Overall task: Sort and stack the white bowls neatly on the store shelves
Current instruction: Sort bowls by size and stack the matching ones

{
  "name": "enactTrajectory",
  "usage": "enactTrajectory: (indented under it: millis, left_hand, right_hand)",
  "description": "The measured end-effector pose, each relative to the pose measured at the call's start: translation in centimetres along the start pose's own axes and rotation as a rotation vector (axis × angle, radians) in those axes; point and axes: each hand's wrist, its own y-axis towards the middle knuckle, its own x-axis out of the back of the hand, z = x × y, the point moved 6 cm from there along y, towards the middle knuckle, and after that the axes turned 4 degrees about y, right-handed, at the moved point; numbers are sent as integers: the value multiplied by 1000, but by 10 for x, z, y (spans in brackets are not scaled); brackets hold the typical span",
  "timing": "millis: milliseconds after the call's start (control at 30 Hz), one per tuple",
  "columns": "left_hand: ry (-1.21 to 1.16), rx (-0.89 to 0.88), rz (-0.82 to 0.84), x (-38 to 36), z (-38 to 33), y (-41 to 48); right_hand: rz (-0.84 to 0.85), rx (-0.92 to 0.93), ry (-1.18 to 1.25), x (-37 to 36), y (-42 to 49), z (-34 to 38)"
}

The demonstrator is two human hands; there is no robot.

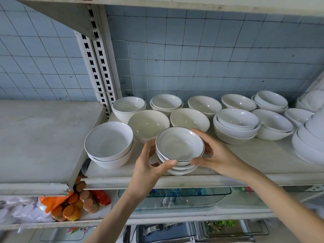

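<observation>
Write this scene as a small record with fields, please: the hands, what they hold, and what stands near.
Left hand: grips dark-rimmed bowl stack, left side
Right hand: grips same stack, right side
Stack place: front edge of shelf; resting or lifted, unclear
Left neighbour: two nested white bowls
Shelf below: glass dish

A: Left hand?
B: Left side of the rimmed bowl stack. Thumb curled on its near rim, fingers behind it, forearm rising from below.
A: Right hand?
B: Opposite side of the stack. Thumb on near rim, fingers wrapped round far edge.
</observation>
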Motion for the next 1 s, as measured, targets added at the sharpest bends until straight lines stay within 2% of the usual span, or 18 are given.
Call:
enactTrajectory:
  millis: [333, 800, 1000]
  left_hand:
    - [-19, 23, 81, -1, 0, -2]
    - [-73, 38, 100, 1, -3, -2]
    - [-75, 45, 105, 2, -3, -2]
  right_hand:
    - [-15, 23, 57, -2, -2, 2]
    - [19, 24, 15, 3, 0, 5]
    - [-95, 69, 20, 31, 11, 20]
